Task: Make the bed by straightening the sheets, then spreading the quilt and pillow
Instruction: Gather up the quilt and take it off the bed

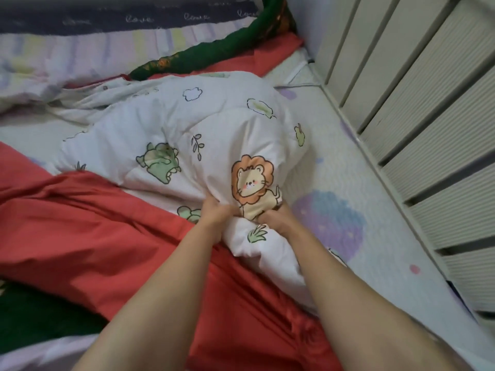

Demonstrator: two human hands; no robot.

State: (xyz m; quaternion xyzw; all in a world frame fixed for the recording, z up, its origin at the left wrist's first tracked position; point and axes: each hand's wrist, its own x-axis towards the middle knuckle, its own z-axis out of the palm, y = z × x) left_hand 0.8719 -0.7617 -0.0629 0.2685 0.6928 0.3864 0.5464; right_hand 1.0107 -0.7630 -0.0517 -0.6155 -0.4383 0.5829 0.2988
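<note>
Quilt: your cartoon-print quilt [187, 129] lies bunched mid-bed, partly over the red sheet [93, 210].
Hands: your left hand [214, 214] and right hand [274, 219] both clench its near edge (close together, likely to drag it flat).

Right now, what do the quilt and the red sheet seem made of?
Quilt: padded cloth, probably cotton, matte, printed with cartoon animals; it puffs into thick rounded folds where the left hand and right hand grip it. Red sheet: thin matte woven fabric, perhaps cotton; it lies in shallow, flat wrinkles.
</note>
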